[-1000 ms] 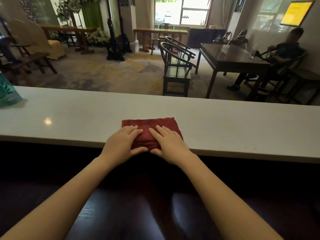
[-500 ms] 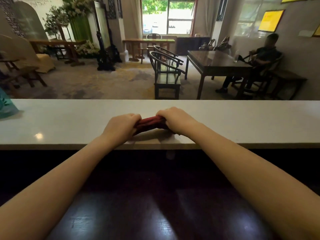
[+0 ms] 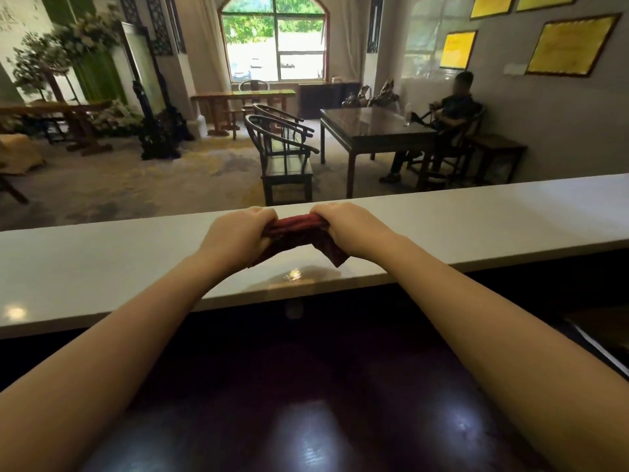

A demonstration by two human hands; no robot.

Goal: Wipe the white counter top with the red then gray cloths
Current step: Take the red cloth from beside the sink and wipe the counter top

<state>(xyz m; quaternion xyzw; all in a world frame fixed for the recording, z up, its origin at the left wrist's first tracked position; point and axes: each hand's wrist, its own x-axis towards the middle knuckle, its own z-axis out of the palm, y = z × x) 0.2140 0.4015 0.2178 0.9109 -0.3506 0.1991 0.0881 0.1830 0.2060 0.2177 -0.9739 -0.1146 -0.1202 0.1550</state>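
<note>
An arched window point(image 3: 275, 46) at the far end lets in bright daylight, with green trees outside. A patterned grey and yellow carpet point(image 3: 136, 185) covers the floor. Two dark wooden armchairs point(image 3: 282, 151) stand beside a dark square table point(image 3: 374, 127), where a seated person point(image 3: 449, 114) rests by the right wall. Yellow framed plaques point(image 3: 571, 46) hang on that wall. At left stand white flower arrangements point(image 3: 68, 42) and a long wooden bench table point(image 3: 68, 114)

Cloth point(image 3: 295, 229) held between both hands point(image 3: 238, 233) above the counter top point(image 3: 476, 219), chairs point(image 3: 286, 155) behind.
</note>
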